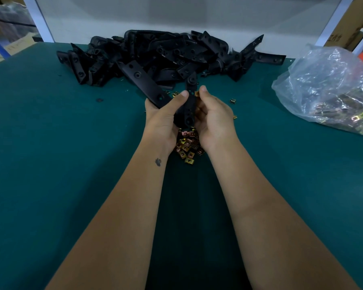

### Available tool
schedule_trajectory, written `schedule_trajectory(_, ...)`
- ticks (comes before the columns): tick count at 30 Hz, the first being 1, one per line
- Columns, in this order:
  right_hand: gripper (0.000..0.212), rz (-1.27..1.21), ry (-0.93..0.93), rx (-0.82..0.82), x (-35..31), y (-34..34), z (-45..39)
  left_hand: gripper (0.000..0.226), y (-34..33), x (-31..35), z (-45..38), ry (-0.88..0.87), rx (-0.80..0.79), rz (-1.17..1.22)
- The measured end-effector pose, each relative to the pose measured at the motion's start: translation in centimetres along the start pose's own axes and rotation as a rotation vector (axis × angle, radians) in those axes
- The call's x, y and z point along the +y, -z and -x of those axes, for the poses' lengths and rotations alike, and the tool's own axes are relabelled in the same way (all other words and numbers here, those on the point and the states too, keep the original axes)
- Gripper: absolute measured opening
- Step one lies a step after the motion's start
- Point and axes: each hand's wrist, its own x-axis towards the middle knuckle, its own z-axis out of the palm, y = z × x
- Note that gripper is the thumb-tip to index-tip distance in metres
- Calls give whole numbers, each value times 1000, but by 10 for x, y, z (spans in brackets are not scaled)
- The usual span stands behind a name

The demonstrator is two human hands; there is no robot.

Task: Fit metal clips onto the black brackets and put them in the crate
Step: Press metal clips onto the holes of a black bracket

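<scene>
table (50, 143): green mat | bracket pile (166, 55): far centre | held bracket (190, 105): upright, rigid, likely light, grip its long edges | hands: left hand (164, 120) clasps it, right hand (214, 120) pinches clip (196, 93), small, likely springy, at its edge | loose clips (187, 147): below hands

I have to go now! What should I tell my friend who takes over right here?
Left hand holds a black bracket upright.
Right hand pinches a metal clip against the bracket's edge; not clearly seated yet.
More brackets lie piled at the far side of the green table. Loose clips lie under the hands, more in the plastic bag.
No crate in view. Left: seat the clip, find the crate.
</scene>
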Motion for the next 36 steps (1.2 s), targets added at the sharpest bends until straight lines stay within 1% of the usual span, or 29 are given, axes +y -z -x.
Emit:
schedule_trajectory(5, 11, 49, 20, -53, -4, 0, 3, 47, 2, 3, -1, -10, 22, 22)
schedule_trajectory(7, 12, 64, 26, -72, -5, -1, 3, 43, 4, 4, -1, -33, 4, 8)
schedule_trajectory(12, 15, 81, 19, -71, -3, -1, 5, 42, 9, 9, 0, -100, -76, -116)
schedule_trajectory(18, 11, 24, 6, -144, -3, -1, 5, 43, 8, 9, 3, -110, -103, -126)
schedule_trajectory(22, 1, 15, -28, -181, -2, -2, 3, 41, 8, 9, 4, -110, -114, -112)
schedule_trajectory(25, 6, 13, -57, -185, -2, -3, 3, 41, 7, 9, 5, -118, -118, -114)
schedule_trajectory(29, 34, 58, -76, -148, -2, -5, 5, 42, 8, 8, 6, -122, -111, -99)
schedule_trajectory(31, 38, 73, -92, -152, -2, -8, 8, 43, 8, 7, 5, -124, -108, -93)
schedule_trajectory(34, 39, 70, -117, -179, -3, -10, 11, 43, 6, 7, 5, -116, -103, -100)
schedule_trajectory(36, 39, 75, -117, -167, -3, -10, 11, 42, 6, 8, 5, -110, -105, -102)
